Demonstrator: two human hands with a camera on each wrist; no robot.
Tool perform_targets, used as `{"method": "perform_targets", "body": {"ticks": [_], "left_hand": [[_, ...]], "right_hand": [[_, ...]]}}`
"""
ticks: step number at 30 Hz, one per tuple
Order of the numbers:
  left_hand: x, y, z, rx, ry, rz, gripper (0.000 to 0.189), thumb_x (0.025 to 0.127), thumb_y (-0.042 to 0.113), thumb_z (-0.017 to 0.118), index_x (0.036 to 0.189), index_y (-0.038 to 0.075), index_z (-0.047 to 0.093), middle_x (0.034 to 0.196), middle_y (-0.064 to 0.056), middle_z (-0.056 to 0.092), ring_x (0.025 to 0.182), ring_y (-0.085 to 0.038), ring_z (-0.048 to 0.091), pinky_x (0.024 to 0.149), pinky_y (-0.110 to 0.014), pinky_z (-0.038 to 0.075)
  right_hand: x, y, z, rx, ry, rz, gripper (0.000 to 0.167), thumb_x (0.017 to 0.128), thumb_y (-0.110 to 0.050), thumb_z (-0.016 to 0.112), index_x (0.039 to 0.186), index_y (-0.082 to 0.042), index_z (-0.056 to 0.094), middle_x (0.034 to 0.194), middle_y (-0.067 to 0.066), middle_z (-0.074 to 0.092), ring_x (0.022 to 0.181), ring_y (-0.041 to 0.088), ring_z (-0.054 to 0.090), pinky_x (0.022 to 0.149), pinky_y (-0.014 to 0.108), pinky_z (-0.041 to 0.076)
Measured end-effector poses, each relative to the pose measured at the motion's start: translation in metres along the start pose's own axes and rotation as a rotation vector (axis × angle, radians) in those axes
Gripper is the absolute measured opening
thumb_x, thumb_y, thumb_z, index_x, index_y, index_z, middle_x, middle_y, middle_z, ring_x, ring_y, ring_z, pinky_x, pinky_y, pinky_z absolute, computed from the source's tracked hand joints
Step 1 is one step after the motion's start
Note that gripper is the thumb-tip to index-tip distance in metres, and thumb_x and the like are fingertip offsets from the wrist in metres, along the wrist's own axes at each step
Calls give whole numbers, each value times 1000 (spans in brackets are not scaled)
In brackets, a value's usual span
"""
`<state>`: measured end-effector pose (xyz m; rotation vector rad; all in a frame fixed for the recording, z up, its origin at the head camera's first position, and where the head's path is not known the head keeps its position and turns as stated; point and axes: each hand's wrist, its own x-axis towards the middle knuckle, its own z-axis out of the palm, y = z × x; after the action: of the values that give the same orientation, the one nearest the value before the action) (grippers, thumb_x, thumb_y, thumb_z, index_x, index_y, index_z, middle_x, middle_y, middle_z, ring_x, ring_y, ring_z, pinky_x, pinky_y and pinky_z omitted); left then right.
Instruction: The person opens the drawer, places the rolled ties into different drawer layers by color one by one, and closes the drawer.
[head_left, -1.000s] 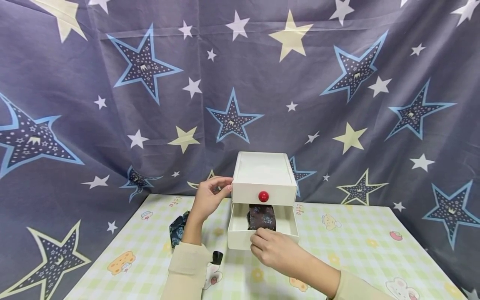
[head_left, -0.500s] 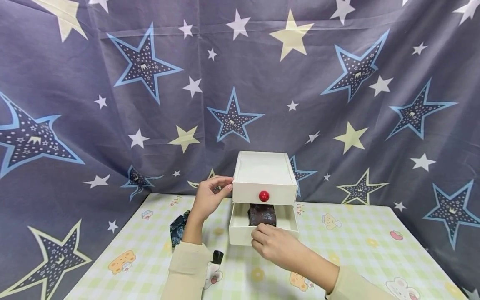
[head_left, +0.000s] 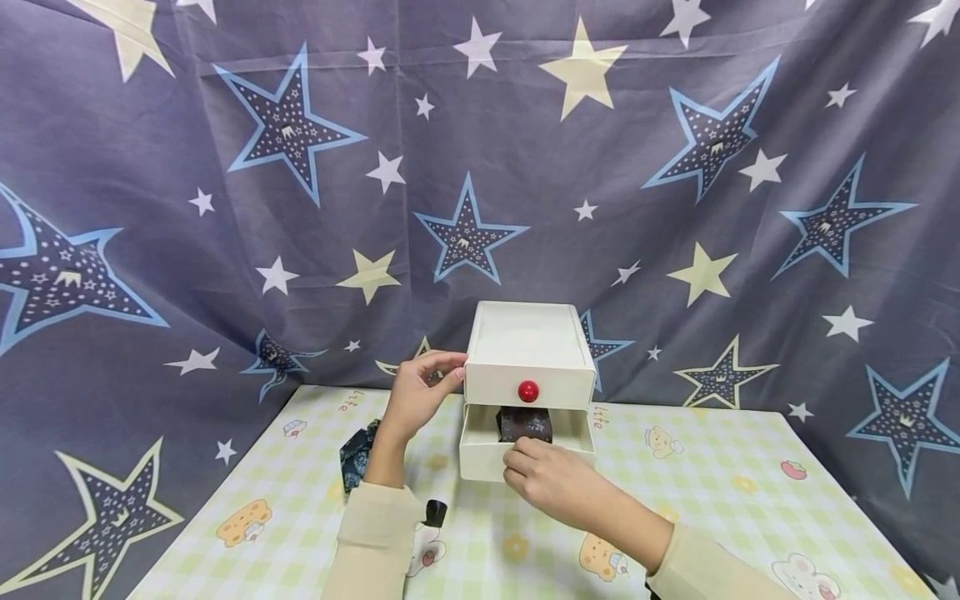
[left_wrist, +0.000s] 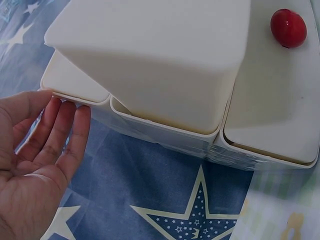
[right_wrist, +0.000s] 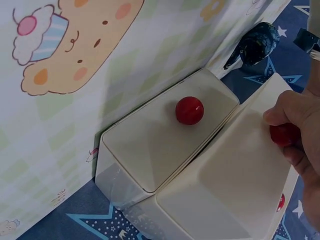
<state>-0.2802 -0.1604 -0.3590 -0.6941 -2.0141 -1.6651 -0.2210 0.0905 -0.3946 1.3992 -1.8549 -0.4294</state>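
Middle drawer (head_left: 483,463): white, part-drawn from the white cabinet (head_left: 530,333); its closing is judged to be the step in hand.
Folded dark cloth (head_left: 523,423): flower-patterned, laid inside the middle drawer, behind the front wall and below the top drawer (head_left: 491,385); its near edge is partly hidden by the right hand.
Right hand (head_left: 551,485): fingers and thumb curled about the middle drawer's red knob (right_wrist: 283,134), as shown by the right wrist view.
Left hand (head_left: 416,400): fingers extended, nothing gripped; tips set against the cabinet's left side at top-drawer height, by which the cabinet is judged to be steadied.
Cloth to fingers: placed just beyond the right fingers, the drawer's front wall lying between; separated from the left fingers by the cabinet's side; held by neither hand.
Next move: a straight, level push at the knob is judged to be called for, with the cabinet braced; the cloth might be caught beneath the top drawer if it is raised too high.
Second cloth (head_left: 355,458): dark blue, patterned, found on the counter (head_left: 697,517) beside the left forearm; untouched by the fingers.
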Motion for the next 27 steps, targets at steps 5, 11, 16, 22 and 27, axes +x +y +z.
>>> {"method": "perform_targets", "body": {"ticks": [5,11,16,22,27], "left_hand": [[0,1,0,-1,-5,8,23,93,-1,72,116,-8,72,112,-23,70,93,-15,65,65,-20,46],[1,-7,-1,0,-10,0,23,93,-2,72,116,-8,72,113,-23,70,94,-17,65,64,-20,46],[5,-25,-2,11,-4,-10,24,94,1,73,117,-5,73,114,-21,70,95,-18,64,64,-20,46],[6,-28,-2,-6,-3,12,24,93,9,76,116,2,76,112,-15,72,95,-17,65,64,-21,47],[5,-27,-2,-8,-3,11,23,93,12,77,115,3,76,112,-14,72,96,-19,66,65,-22,49]], "right_hand": [[0,3,3,4,-6,0,8,84,-12,77,89,-13,71,93,-3,64,86,15,53,81,26,46],[1,6,6,-8,-2,-11,4,86,-12,74,89,-13,71,92,-3,64,85,16,53,80,27,45],[2,9,8,-17,-14,-13,4,87,-12,74,90,-12,72,92,-2,65,86,16,53,81,27,45],[3,11,9,-31,-31,-3,6,86,-12,76,90,-13,73,93,-3,66,86,15,54,81,26,46],[3,13,10,-30,-30,2,7,85,-11,77,90,-13,72,92,-3,66,86,16,54,81,27,46]]}}
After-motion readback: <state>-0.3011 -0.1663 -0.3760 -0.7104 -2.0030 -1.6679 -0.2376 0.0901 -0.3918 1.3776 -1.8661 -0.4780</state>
